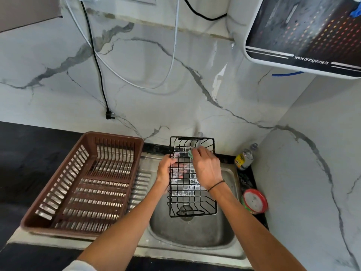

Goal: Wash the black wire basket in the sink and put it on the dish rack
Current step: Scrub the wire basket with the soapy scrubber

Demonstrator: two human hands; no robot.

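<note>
Black wire basket held over the sink, left hand curled round its left rim, right hand inside it pinching a green scrubber against soapy wires, brown dish rack alongside.

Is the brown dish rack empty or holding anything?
Empty: the brown dish rack shows only bare slats; the wire basket is over the sink.

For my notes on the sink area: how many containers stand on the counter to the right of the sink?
2: a clear bottle at the back corner, and a red-rimmed round tub nearer the person.
</note>
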